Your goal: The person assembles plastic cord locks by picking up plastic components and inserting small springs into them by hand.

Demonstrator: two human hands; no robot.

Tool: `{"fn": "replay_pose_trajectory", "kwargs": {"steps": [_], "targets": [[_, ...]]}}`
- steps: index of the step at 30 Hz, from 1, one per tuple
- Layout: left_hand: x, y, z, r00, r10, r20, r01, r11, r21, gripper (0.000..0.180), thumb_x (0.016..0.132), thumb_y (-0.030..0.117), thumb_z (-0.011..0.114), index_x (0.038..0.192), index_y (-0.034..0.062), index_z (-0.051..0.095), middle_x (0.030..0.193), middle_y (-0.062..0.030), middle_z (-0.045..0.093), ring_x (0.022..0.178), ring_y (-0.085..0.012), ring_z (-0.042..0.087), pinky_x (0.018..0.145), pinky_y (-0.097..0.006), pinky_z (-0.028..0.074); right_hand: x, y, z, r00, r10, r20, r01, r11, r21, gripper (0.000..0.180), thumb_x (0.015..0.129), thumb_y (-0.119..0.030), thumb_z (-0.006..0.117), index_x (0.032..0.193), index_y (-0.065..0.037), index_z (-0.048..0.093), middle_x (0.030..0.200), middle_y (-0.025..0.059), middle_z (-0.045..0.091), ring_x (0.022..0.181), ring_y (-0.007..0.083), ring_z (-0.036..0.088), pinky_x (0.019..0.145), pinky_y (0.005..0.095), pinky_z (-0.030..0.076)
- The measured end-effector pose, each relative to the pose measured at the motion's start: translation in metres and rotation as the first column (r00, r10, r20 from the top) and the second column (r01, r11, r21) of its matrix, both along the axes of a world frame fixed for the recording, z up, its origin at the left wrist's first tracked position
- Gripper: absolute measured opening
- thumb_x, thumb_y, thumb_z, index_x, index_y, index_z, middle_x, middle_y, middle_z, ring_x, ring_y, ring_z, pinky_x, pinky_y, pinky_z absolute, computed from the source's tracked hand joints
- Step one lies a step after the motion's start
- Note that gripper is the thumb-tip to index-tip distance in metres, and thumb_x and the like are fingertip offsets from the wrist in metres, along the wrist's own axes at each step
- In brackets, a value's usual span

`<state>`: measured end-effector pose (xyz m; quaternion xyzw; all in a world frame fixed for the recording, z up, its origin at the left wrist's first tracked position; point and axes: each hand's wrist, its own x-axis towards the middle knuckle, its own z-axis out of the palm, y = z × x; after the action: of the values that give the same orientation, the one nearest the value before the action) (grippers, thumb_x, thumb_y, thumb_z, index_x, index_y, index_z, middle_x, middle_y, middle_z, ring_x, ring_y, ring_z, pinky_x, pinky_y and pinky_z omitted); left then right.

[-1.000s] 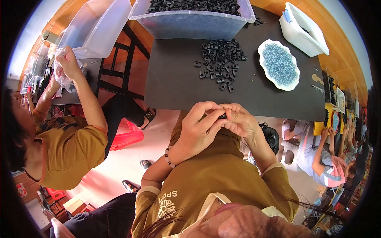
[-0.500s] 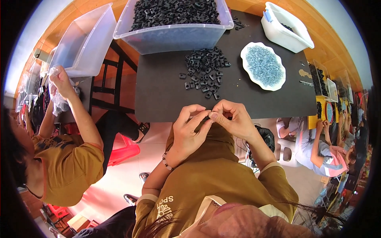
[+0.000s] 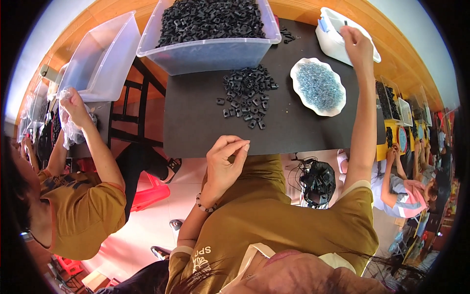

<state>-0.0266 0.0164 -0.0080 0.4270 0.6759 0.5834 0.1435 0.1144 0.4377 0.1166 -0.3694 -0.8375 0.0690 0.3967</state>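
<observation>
My right hand [image 3: 360, 49] is stretched out to the white tub [image 3: 333, 49] at the table's back right. Its fingers pinch a small black plastic part [image 3: 345, 22] above the tub's opening. Near the table's front edge, my left hand [image 3: 225, 159] is closed with thumb and fingertips pressed together; whatever it may hold is hidden. A loose pile of small black plastic parts [image 3: 248, 90] lies beyond it. To the right of the pile, a white scalloped plate [image 3: 328, 112] holds many small, shiny bluish metal pieces [image 3: 320, 85].
A large clear bin [image 3: 210, 56] full of black parts stands at the table's back. More black parts [image 3: 288, 34] lie beside it. On the left, a co-worker [image 3: 83, 210] handles a clear plastic bag [image 3: 73, 127] near another clear bin [image 3: 105, 54]. A black bag [image 3: 317, 181] is below the table.
My hands were together at the table's front edge. My right hand has moved away to the white tub with a black part, while my left hand has stayed near the edge.
</observation>
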Motion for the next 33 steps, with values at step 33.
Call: {"fn": "replay_pose_trajectory", "kwargs": {"steps": [33], "targets": [[0.013, 0.008, 0.000, 0.941, -0.107, 0.321, 0.088, 0.993, 0.074, 0.020, 0.093, 0.010, 0.074, 0.112, 0.0022, 0.076, 0.097, -0.0083, 0.072, 0.075, -0.0104, 0.067, 0.069, -0.024, 0.053, 0.005, -0.269, -0.108, 0.779, 0.343, -0.525, -0.625, 0.351, -0.697, 0.022, 0.085, -0.007, 0.080, 0.102, -0.002, 0.067, 0.088, 0.0016, 0.065, 0.076, 0.0083, 0.058, 0.070, 0.0260, 0.049]]}}
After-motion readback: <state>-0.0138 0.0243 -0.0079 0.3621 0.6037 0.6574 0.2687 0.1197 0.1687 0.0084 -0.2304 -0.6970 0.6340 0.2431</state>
